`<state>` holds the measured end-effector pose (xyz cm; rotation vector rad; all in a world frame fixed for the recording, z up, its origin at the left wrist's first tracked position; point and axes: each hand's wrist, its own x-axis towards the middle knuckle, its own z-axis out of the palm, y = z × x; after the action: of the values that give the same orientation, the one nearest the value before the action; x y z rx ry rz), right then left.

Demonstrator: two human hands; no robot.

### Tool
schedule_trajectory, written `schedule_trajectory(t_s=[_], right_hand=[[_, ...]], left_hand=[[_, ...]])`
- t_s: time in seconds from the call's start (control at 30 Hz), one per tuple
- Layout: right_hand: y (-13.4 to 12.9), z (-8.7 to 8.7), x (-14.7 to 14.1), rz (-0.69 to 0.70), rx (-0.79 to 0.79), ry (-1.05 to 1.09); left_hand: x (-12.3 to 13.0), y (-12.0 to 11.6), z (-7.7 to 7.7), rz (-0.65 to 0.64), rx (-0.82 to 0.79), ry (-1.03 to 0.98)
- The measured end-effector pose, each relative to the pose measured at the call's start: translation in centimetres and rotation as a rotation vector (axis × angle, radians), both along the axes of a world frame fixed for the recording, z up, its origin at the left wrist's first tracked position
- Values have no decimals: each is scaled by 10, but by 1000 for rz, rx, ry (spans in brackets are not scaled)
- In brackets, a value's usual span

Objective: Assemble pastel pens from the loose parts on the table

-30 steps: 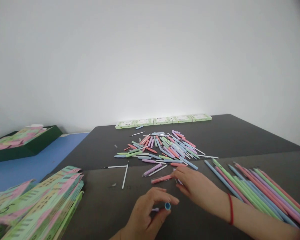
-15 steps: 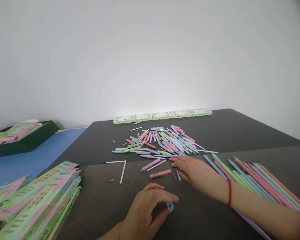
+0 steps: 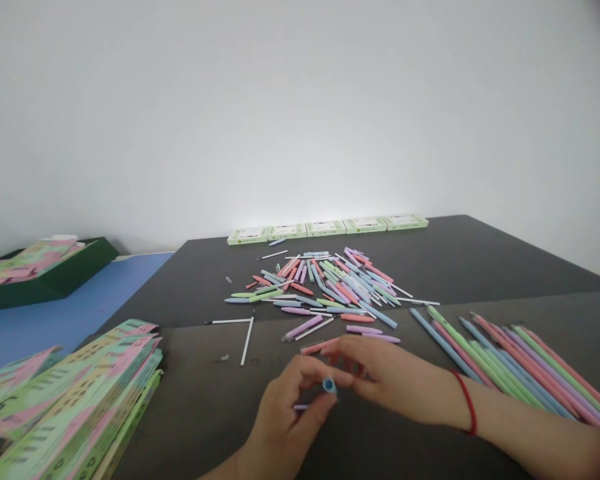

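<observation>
My left hand (image 3: 293, 413), low in the middle, has thumb and fingers closed on a short blue pen tube (image 3: 329, 385), its open round end towards me. A purple sliver (image 3: 301, 407) shows in the gap of that hand; whether it is held is unclear. Close against its fingertips is my right hand (image 3: 390, 380), with a red cord at the wrist. Its fingers are bent together, and what they hold, if anything, is hidden. Just beyond the hands lie a red pen piece (image 3: 320, 347), partly covered, and two purple pen pieces (image 3: 363, 330).
A heap of pastel pen parts and white refills (image 3: 340, 287) spreads mid-table. A row of long pens (image 3: 520, 367) lies at right. Printed cartons (image 3: 100, 393) stack at left, near a green tray (image 3: 75, 280). Flat boxes (image 3: 326, 229) line the back edge.
My right hand has drawn back from the edge of the heap to my left hand, uncovering the purple pen pieces. My left hand has shifted slightly left and up with the blue tube.
</observation>
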<state>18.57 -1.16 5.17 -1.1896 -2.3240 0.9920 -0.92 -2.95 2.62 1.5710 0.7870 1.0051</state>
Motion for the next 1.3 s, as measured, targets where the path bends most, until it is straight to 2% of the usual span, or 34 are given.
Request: schedule_trajectory(t_s=[0.07, 0.13, 0.2, 0.23, 0.4, 0.5, 0.63, 0.8, 0.93, 1.1, 1.3], right_hand=[[-7, 0, -5, 33, -253, 167], [-10, -5, -11, 21, -513, 354], [-9, -12, -16, -43, -682, 525], [-8, -15, -18, -72, -714, 593], [-10, -24, -23, -148, -643, 731], [-13, -26, -24, -189, -564, 722], [-15, -28, -26, -176, -489, 696], [-16, -33, -29, -171, -429, 653], [-19, -34, -31, -172, -418, 602], [-22, -23, -32, -148, -349, 558], [-24, -21, -29, -148, -312, 498]], left_hand=[[2, 6, 1, 70, -238, -229], [2, 15, 1, 140, -404, -412], [1, 23, -2, 206, -502, -511], [0, 26, -3, 229, -539, -539], [-4, 33, -12, 248, -656, -599], [-4, 32, -13, 237, -665, -607], [-3, 30, -11, 208, -644, -601], [-4, 25, -3, 132, -463, -534], [-7, 12, 7, 21, -146, -296], [-10, 2, 12, -124, 264, -49], [-8, 4, 19, -134, 589, 68]])
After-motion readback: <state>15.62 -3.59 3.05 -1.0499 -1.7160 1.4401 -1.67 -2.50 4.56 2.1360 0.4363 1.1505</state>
